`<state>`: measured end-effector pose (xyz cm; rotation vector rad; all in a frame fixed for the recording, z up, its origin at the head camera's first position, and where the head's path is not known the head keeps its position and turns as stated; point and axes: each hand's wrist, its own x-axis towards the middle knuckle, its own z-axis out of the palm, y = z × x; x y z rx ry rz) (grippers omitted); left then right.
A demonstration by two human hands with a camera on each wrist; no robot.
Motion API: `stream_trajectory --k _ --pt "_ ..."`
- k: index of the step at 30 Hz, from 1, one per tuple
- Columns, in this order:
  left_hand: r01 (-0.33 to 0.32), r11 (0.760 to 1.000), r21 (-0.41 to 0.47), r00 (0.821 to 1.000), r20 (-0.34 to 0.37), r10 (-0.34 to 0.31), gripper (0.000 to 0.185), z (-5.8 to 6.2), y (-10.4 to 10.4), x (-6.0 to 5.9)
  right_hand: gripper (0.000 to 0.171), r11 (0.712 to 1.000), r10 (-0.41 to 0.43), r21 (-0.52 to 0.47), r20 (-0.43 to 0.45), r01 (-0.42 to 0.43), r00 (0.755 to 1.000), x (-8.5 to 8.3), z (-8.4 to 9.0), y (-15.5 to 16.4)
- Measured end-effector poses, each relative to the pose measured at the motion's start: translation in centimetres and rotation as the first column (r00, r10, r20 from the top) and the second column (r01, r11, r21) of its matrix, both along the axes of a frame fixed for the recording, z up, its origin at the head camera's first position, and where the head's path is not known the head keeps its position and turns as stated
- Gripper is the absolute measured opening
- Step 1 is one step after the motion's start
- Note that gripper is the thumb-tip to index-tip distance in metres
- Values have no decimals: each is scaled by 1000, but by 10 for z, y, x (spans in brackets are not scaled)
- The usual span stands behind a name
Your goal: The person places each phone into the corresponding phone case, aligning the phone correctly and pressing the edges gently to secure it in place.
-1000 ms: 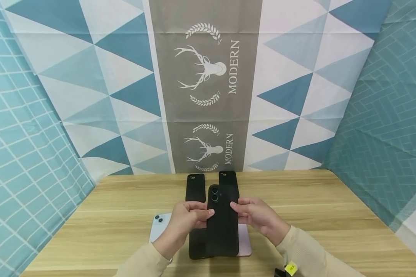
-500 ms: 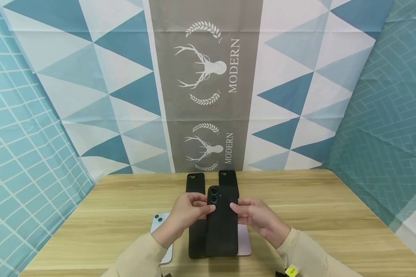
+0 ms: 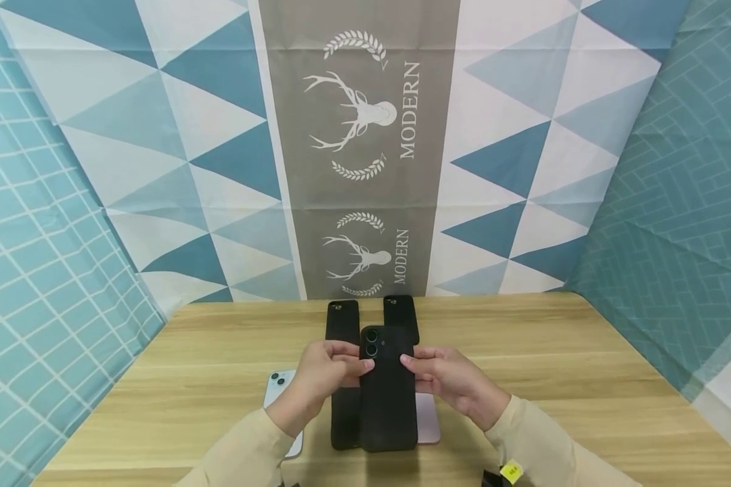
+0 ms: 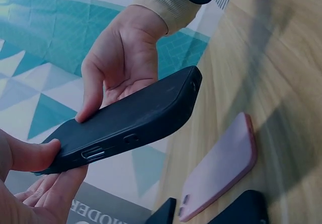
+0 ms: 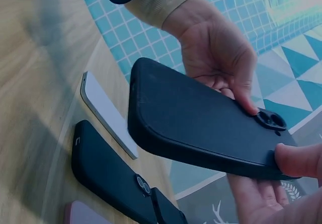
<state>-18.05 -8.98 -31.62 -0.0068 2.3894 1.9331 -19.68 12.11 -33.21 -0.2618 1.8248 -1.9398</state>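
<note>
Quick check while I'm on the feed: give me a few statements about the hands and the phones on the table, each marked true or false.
1. Both hands hold the black-cased phone above the table. True: the left hand and the right hand grip it by its upper sides.
2. The held phone shows its screen to the head camera. False: its back with the two camera lenses faces up.
3. A pink phone lies on the table under the held one. True.
4. The light blue phone lies beside the right hand. False: it lies by the left wrist.
5. Two black cases lie at the far side, near the backdrop. True.
</note>
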Motion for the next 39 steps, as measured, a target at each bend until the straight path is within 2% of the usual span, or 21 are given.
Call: stream_trajectory --k 3,6,12,19,27,32,39 --pt "5 1000 12 1000 29 -6 37 -3 -1 -1 45 996 69 -68 53 -65 996 -2 -2 1" --pt "19 999 32 999 49 -20 34 -6 -1 -1 36 990 108 -104 94 -98 990 -3 -5 2" --pt "56 996 72 997 45 -59 30 -10 -1 0 38 993 75 -101 110 -64 991 -5 -3 2" --pt "95 990 101 994 48 -100 30 -8 0 2 38 997 38 -74 63 -34 997 -6 2 2" --pt "121 988 93 990 61 -127 32 -9 0 4 24 996 29 -88 41 -25 999 -5 -1 3" --pt "171 979 115 980 84 -181 35 -13 -3 3 14 995 43 -95 52 -38 998 -4 -4 5" --pt "239 965 111 961 114 -251 40 -17 -8 1 13 997 15 -78 49 -11 999 -4 -8 3"
